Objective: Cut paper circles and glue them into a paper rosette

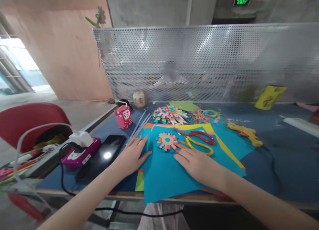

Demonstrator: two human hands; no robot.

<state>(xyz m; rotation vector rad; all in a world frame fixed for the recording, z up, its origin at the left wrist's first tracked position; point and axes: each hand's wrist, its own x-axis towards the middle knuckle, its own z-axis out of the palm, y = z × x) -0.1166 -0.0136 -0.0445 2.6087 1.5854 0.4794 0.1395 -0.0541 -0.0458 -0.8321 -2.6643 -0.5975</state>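
My left hand [132, 155] lies flat with fingers spread on the left edge of a teal paper sheet [164, 177]. My right hand [196, 163] rests flat on the same sheet, fingers stretched toward a small multicoloured paper flower [167, 141] glued on it. Neither hand holds anything. Scissors with red and yellow handles [200, 141] lie just beyond my right hand, on yellow paper [199, 127].
A black phone [104, 155], a magenta device with white charger [79, 150] and a pink drink carton [123, 116] sit at the left. A larger paper flower [169, 114], a yellow glue gun [245, 133] and a perforated metal screen [204, 62] are behind. A red chair [27, 122] stands left.
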